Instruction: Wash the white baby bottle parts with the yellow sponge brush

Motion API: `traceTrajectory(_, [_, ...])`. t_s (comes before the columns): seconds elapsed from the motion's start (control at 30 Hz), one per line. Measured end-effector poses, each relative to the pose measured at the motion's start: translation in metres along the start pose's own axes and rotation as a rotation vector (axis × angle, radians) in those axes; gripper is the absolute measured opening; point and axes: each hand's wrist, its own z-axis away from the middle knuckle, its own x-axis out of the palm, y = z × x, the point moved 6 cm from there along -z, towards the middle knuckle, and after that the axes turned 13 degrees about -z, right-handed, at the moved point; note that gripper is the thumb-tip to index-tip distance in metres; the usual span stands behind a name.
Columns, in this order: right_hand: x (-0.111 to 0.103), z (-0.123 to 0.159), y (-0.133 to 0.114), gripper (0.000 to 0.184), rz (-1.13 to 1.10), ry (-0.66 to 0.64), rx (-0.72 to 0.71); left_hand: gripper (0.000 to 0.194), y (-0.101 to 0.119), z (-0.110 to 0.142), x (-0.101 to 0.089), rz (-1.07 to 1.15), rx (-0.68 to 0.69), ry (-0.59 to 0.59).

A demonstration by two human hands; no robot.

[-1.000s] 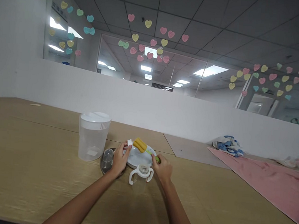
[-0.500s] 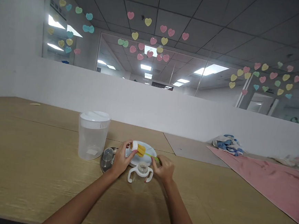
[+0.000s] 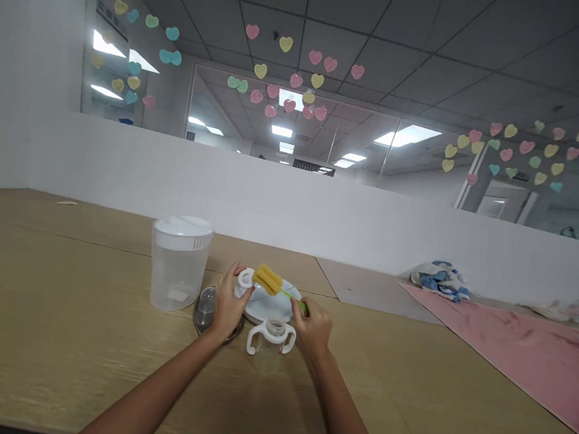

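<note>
My left hand (image 3: 231, 300) grips a white bottle collar ring (image 3: 246, 278) by its edge, over the left side of a pale plate (image 3: 262, 308). In my right hand (image 3: 314, 324) is the green handle of a sponge bottle brush (image 3: 267, 279). Its yellow sponge head is beside the ring, outside its opening. Below and between my hands stands a clear baby bottle (image 3: 269, 356), uncapped, with a white two-handled holder (image 3: 274, 335) around its neck. A round metal tray (image 3: 230, 338) with a clear cap (image 3: 206, 309) on it lies partly behind my left hand.
A lidded translucent plastic pitcher (image 3: 179, 265) stands left of the tray. On the right, a pink cloth (image 3: 519, 355) covers part of the table, with a crumpled blue and white cloth (image 3: 441, 280) at its far end. A white wall (image 3: 295, 207) rises behind.
The sponge head has come out of the white ring and now shows fully. My left hand has moved slightly left with the ring, whose opening now faces me more.
</note>
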Motion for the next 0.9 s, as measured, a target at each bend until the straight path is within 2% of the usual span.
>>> traceTrajectory(0.1, [0.003,0.001,-0.002,0.037,0.002,-0.027,-0.035,0.050,0.008,0.004,0.001,-0.045,0.081,-0.059])
traceTrajectory(0.23, [0.001,0.000,0.009,0.042,0.132,0.048,0.091,0.041,0.015,0.007,-0.003,-0.072,0.175,-0.103])
traceTrajectory(0.33, [-0.001,0.000,0.015,0.044,0.175,0.063,0.150,0.032,0.011,0.004,-0.009,-0.096,0.204,-0.132])
traceTrajectory(0.47, [-0.002,0.000,0.014,0.046,0.180,0.054,0.152,0.019,-0.004,-0.006,-0.013,-0.252,0.210,-0.159])
traceTrajectory(0.67, [-0.002,-0.001,0.014,0.047,0.180,0.065,0.150,0.015,-0.032,-0.012,-0.001,-0.539,0.107,-0.294])
traceTrajectory(0.77, [-0.001,-0.001,0.014,0.047,0.180,0.068,0.136,0.015,-0.034,-0.009,0.005,-0.651,0.084,-0.389])
traceTrajectory(0.9, [0.000,0.000,0.015,0.049,0.190,0.054,0.145,0.014,-0.027,-0.004,0.009,-0.683,0.113,-0.469])
